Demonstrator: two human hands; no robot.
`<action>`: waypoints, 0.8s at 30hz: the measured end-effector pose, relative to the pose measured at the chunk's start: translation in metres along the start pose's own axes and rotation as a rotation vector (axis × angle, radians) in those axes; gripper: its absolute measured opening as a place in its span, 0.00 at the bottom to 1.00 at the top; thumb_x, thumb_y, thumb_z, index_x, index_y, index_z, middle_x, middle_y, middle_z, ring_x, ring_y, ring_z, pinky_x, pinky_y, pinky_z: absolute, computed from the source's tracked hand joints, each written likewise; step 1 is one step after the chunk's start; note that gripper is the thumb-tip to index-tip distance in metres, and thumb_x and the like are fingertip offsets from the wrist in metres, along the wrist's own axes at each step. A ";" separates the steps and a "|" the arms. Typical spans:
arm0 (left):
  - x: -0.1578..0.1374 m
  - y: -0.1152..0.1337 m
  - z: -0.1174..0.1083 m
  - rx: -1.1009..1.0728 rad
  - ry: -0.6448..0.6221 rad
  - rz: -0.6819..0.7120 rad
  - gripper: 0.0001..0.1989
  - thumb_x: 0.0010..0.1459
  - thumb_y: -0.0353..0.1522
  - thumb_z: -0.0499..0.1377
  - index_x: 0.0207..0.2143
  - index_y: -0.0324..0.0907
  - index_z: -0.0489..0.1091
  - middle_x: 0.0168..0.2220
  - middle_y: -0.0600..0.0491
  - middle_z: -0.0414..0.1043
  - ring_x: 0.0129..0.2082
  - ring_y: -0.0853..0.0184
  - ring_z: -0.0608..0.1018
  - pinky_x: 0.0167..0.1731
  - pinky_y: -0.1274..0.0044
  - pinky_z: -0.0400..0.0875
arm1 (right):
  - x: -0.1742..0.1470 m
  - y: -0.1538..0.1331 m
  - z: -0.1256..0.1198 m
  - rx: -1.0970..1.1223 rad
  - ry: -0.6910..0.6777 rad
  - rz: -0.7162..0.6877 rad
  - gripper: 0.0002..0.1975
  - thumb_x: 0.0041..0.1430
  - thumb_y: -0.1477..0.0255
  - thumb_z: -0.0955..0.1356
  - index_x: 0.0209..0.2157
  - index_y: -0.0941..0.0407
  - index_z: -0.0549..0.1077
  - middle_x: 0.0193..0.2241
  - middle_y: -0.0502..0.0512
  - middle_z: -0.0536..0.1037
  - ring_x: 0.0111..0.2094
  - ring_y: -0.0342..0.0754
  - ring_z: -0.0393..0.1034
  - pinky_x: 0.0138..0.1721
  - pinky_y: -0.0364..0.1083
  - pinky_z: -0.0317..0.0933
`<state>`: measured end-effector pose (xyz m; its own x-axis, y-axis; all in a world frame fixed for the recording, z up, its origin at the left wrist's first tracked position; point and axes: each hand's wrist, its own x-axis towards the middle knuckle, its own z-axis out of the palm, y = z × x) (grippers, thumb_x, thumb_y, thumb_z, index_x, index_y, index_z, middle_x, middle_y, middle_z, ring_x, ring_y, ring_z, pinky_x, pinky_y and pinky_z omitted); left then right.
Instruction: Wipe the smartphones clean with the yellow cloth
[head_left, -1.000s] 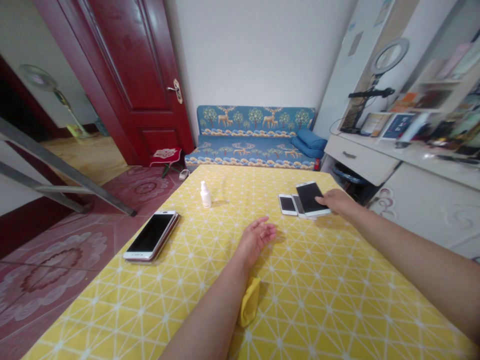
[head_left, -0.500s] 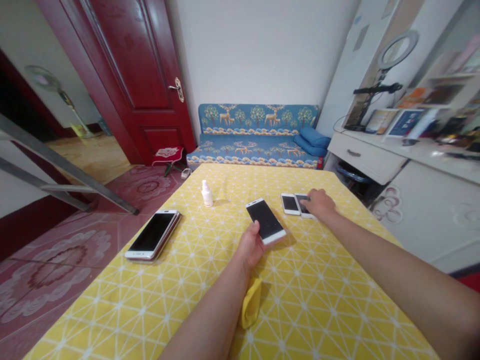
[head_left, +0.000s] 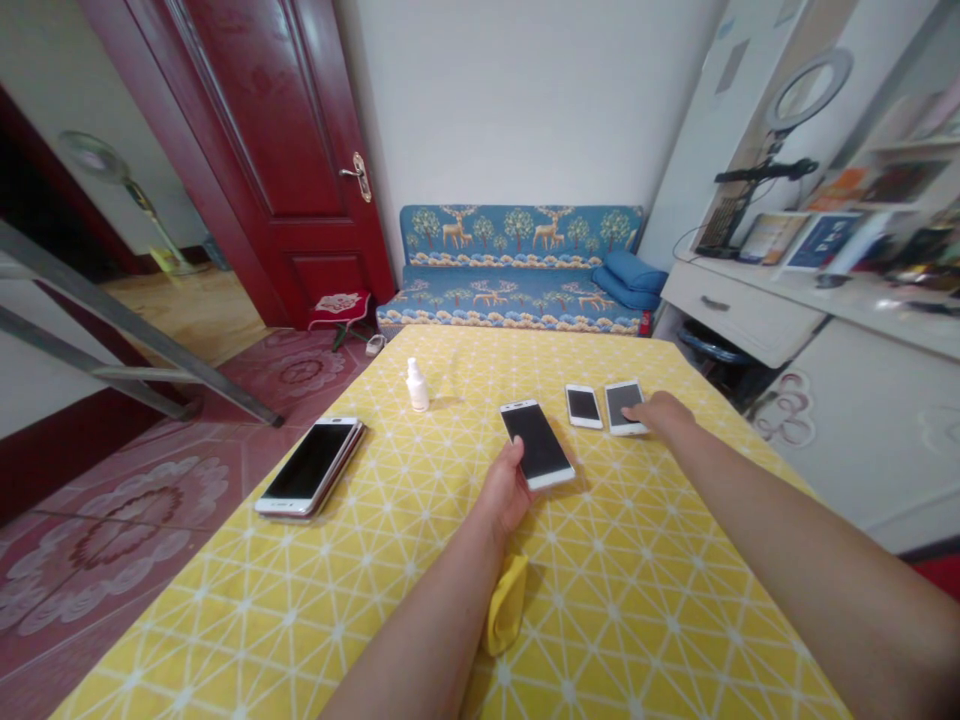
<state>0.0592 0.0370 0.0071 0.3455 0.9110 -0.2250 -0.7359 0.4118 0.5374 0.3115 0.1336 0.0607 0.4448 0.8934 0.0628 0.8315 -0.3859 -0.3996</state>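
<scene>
My left hand (head_left: 510, 487) grips a large white-framed smartphone (head_left: 544, 450) by its lower left edge, thumb along the side of the dark screen. My right hand (head_left: 664, 412) is closed on the right side of another white smartphone (head_left: 618, 397), its thumb over the screen and its other fingers mostly hidden. Just left of that one, a smaller white phone (head_left: 583, 405) lies on the table, a narrow gap between them. Under my left wrist lies a folded yellow cloth (head_left: 508, 605).
A pile of phones (head_left: 311, 470) lies at the table's left edge. A small white spray bottle (head_left: 417, 386) stands upright farther back. The table wears a yellow patterned cloth (head_left: 637, 580). Behind it is a blue sofa (head_left: 517, 280); a white cabinet (head_left: 862, 420) stands to the right.
My right hand has moved the phone slightly right, opening a gap to the smaller phone, and its thumb now lies on the screen. My left hand keeps its hold, nearly still.
</scene>
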 end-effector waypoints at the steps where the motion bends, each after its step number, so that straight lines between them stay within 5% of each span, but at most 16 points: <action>1: 0.001 0.000 -0.001 0.010 -0.018 -0.010 0.21 0.62 0.40 0.52 0.51 0.33 0.67 0.45 0.38 0.75 0.45 0.54 0.78 0.50 0.61 0.69 | -0.006 -0.003 -0.003 0.040 -0.009 -0.014 0.19 0.43 0.57 0.74 0.29 0.58 0.74 0.25 0.61 0.76 0.31 0.56 0.74 0.26 0.46 0.62; 8: 0.000 0.001 0.001 0.092 -0.079 -0.006 0.25 0.61 0.45 0.52 0.52 0.36 0.68 0.50 0.40 0.73 0.46 0.56 0.77 0.46 0.63 0.72 | -0.073 -0.046 0.010 0.359 -0.232 -0.248 0.17 0.50 0.59 0.69 0.19 0.57 0.69 0.17 0.49 0.69 0.22 0.45 0.65 0.23 0.41 0.55; 14: -0.007 0.000 0.006 0.165 -0.065 0.057 0.20 0.56 0.39 0.61 0.48 0.37 0.70 0.44 0.42 0.76 0.38 0.59 0.79 0.39 0.67 0.74 | -0.117 -0.065 0.030 0.422 -0.357 -0.358 0.17 0.51 0.60 0.67 0.18 0.58 0.68 0.14 0.47 0.67 0.19 0.42 0.61 0.21 0.40 0.52; 18: -0.006 -0.001 0.006 0.133 0.042 0.091 0.18 0.54 0.28 0.60 0.49 0.40 0.68 0.41 0.46 0.77 0.35 0.62 0.79 0.39 0.68 0.74 | -0.106 -0.065 0.025 0.302 -0.311 -0.344 0.18 0.51 0.58 0.67 0.18 0.57 0.70 0.15 0.50 0.70 0.21 0.44 0.66 0.22 0.41 0.53; 24: -0.003 -0.001 0.004 0.088 0.072 0.070 0.20 0.53 0.26 0.58 0.50 0.40 0.66 0.41 0.47 0.76 0.36 0.61 0.79 0.41 0.65 0.73 | -0.044 -0.064 0.019 0.030 -0.073 -0.141 0.21 0.45 0.53 0.71 0.29 0.58 0.74 0.35 0.66 0.78 0.42 0.60 0.72 0.35 0.48 0.62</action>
<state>0.0612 0.0338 0.0100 0.2498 0.9380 -0.2404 -0.7016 0.3464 0.6227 0.2319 0.1231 0.0658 0.2982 0.9530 0.0537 0.8731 -0.2496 -0.4189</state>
